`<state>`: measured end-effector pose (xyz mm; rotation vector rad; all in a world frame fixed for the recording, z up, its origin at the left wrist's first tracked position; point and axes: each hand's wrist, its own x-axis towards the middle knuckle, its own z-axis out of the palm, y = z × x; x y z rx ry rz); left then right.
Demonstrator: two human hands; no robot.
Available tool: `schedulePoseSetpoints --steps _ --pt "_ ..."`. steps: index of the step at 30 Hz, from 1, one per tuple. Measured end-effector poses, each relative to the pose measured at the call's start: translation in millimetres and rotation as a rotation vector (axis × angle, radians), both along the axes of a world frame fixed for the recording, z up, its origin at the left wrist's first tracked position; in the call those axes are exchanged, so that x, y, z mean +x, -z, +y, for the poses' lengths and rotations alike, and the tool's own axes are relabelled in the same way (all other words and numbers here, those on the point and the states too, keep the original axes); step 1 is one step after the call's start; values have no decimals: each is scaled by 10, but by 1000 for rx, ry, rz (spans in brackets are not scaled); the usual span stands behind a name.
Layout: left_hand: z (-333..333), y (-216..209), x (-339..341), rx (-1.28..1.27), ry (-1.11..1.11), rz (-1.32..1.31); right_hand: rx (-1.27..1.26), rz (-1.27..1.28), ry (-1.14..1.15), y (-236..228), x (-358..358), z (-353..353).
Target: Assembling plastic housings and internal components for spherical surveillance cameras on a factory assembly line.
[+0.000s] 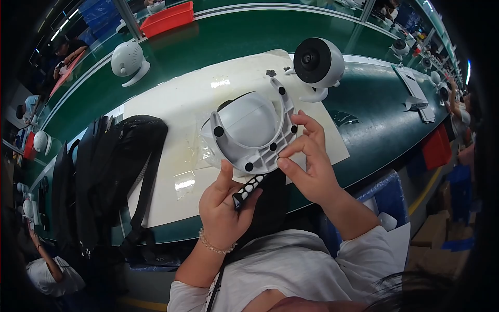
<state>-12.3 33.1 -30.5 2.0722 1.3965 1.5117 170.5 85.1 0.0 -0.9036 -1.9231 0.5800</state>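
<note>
A white ball-shaped camera (250,120) lies tipped over on the mat, the underside of its curved stand (262,158) turned up. Several round black foot pads (273,147) sit on that underside. My left hand (226,208) is closed around a curled black strip with white round spots (250,190), its thumb up close to the stand's near edge. At the stand's near right edge, my right hand (311,166) pinches thumb and forefinger together. Whatever is between those fingertips is too small to make out. The other right fingers are bent beside the stand.
On the right stands another white camera with a black front (312,61); a third camera (128,60) is at the left. A black bag (112,166) lies left of the white mat (166,114). Farther back is a red tray (167,20). Other people work around the green table (374,109).
</note>
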Motion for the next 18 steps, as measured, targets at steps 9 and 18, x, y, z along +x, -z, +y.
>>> schedulePoseSetpoints --steps 9,18 --pt "2 18 -34 -16 -2 -1 -883 779 -309 -127 76 301" --pt "-246 -132 -735 -105 46 -294 -578 366 -193 -739 -539 1026"
